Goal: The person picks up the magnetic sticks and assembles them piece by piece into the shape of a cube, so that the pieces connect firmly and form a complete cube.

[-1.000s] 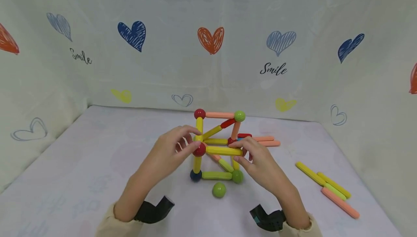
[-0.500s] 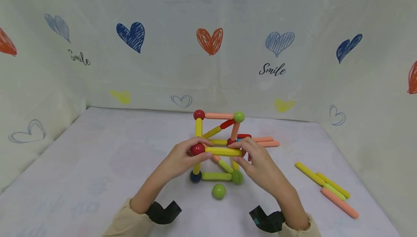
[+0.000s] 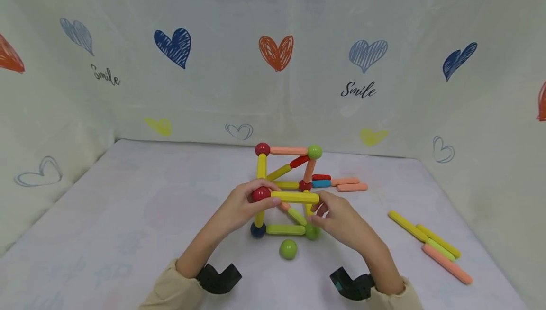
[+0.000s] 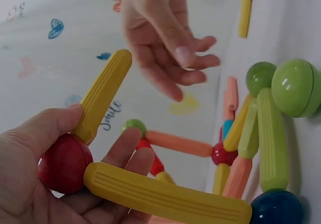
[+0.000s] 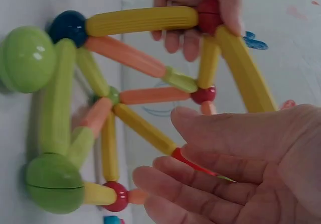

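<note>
In the head view my left hand (image 3: pixel 233 209) holds a red ball (image 3: pixel 260 194) at the near upper corner of a frame of rods and balls. Its thumb also lies against a yellow rod (image 3: pixel 298 197) that juts right from that ball. Below the ball, another yellow rod (image 4: pixel 165 196) runs to a dark blue ball (image 3: pixel 258 231). My right hand (image 3: pixel 341 217) is beside the jutting rod's free end. Both wrist views show a gap between them, the right fingers (image 5: pixel 200 184) loosely extended and holding nothing. The frame's far side has red and green balls, partly hidden by hands and rods.
A loose-looking green ball (image 3: pixel 288 249) sits on the table just in front of the frame. Yellow, light green and salmon rods (image 3: pixel 447 263) lie at the right. Behind the frame are more salmon rods (image 3: pixel 351 187), a blue one and a red one.
My left hand moved from the upright rod onto the red ball, thumb against the jutting rod. My right hand let go of that rod's free end and drew slightly down and right.
</note>
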The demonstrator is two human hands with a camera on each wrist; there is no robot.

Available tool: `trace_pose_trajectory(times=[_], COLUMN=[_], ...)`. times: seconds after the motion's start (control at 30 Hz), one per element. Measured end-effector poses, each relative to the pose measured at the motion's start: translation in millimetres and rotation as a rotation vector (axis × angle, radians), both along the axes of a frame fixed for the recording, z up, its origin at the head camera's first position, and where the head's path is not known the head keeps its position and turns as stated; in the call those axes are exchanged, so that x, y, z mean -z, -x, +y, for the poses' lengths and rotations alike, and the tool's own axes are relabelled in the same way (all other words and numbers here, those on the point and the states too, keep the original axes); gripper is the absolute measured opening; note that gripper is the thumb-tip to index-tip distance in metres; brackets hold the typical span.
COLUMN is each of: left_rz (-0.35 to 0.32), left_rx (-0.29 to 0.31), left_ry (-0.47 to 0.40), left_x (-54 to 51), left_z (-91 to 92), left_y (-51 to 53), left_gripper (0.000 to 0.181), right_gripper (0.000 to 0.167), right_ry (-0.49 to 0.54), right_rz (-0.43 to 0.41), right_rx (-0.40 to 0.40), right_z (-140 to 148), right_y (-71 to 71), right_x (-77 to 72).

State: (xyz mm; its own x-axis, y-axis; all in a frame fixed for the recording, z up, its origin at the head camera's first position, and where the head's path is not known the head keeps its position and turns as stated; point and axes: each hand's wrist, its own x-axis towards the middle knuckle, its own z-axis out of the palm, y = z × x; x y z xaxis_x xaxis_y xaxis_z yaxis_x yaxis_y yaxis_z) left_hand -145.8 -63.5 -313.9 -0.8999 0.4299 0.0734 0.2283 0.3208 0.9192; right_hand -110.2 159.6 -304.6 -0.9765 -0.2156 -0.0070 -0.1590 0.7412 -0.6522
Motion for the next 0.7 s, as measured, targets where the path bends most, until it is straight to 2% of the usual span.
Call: trace_pose_trajectory(times=[0.1,0.2,0.27,0.37,0.5,0.7], left_rz=[-0.007,-0.009,-0.011,-0.022,-0.04,-0.051], left_rx=[0.001,0.006,0.009,0.008,0.01,0.01], left_ry=[-0.011,-0.018,-0.022,-0.03,-0.051,-0.076], left_x=[0.1,0.7,0.9,2.0,3.7,6.5], left_z=[1.5,1.5,0.8,-0.1,0.3,2.1], left_y=[0.2,0.4,0.3,0.5,0.7,0.4], left_gripper=[0.029,0.029,0.029,0.029,0.028,0.027], right_gripper=[0.023,0.028,0.034,0.04,0.039,0.038], right_ry=[-0.042,-0.057,-0.056,-0.056,-0.056,-0.039], right_rz=[-0.1,-0.149,-0.173,-0.179,-0.176,-0.154], right_rx=[-0.055,-0.143,-0.174,-0.181,-0.164,-0.172], right_z=[-2.5,-8.4,-12.8,-18.1,-22.1,-24.5], right_y=[-1.8,-7.2,-11.6,-16.7,-19.9,-20.4], right_x=[15.2,29.3,36.3,45.0,53.0,58.6])
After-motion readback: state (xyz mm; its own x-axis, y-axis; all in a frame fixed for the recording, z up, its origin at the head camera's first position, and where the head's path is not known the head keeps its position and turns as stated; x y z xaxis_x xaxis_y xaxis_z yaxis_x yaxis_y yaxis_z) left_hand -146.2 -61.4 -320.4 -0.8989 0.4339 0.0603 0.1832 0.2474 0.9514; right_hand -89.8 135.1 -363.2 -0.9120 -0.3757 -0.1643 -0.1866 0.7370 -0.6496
